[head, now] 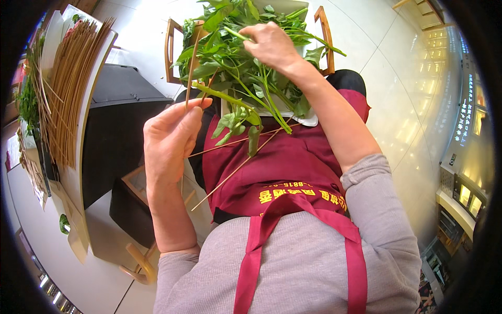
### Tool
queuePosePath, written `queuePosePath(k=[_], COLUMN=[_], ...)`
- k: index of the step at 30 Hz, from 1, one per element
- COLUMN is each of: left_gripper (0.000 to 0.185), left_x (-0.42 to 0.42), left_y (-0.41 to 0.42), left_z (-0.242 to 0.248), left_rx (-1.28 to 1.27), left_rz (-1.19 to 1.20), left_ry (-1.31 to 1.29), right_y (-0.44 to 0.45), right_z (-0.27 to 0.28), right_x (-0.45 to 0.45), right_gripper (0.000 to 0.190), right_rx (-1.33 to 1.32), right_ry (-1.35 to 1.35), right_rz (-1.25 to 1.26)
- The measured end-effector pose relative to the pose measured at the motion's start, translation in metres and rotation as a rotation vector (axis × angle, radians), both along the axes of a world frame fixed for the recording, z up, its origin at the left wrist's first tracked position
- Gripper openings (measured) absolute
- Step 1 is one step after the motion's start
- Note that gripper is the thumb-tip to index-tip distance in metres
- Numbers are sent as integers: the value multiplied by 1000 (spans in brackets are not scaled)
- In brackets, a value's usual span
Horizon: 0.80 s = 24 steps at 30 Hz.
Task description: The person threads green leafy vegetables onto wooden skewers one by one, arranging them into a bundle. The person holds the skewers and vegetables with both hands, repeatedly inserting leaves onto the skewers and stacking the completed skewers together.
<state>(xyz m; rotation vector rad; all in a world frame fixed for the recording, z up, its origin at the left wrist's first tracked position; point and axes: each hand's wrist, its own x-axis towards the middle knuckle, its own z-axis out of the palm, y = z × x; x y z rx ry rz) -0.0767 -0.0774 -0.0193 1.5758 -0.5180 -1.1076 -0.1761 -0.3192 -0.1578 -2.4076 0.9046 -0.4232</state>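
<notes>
My left hand (174, 137) pinches thin wooden skewers (192, 70) that point upward, with a leafy green stem (225, 98) reaching right from beside its fingertips. Over the heap of leafy greens (235, 74), my right hand (270, 43) holds a cut green stem (236, 34) between thumb and fingers. The greens fill and overhang a white container (310, 119) in front of me. Loose skewers (231, 178) lie across the lap of my dark red apron (274, 165). Whether the left stem is pierced by a skewer cannot be told.
To the left, a table (96, 62) bears a large bundle of wooden skewers (70, 94) and more greens (29, 98). A black box (125, 84) stands beside it. Wooden chair arms (326, 43) flank the greens, and a curved wooden piece (139, 267) is at the lower left.
</notes>
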Motion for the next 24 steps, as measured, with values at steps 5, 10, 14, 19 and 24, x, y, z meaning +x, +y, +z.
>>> queuePosePath(k=[5, 10, 14, 19, 24], left_gripper=[22, 20, 19, 19, 19], left_x=[-2, -11, -16, -20, -22], left_y=[-10, -22, -27, -30, -29], left_z=[-2, 0, 5, 9, 8], left_rx=[-16, -49, -89, -131, -124], left_rz=[2, 18, -1, 13, 8], left_ry=[17, 36, 10, 35, 5], right_y=[10, 30, 40, 55, 59], right_z=[47, 85, 103, 106, 101], right_x=[-39, -62, -71, -75, -74], right_gripper=[27, 24, 33, 38, 33], right_rx=[458, 911, 927, 933, 1011], right_ry=[-303, -575, -580, -758, -826], right_rz=[86, 212, 196, 245, 194])
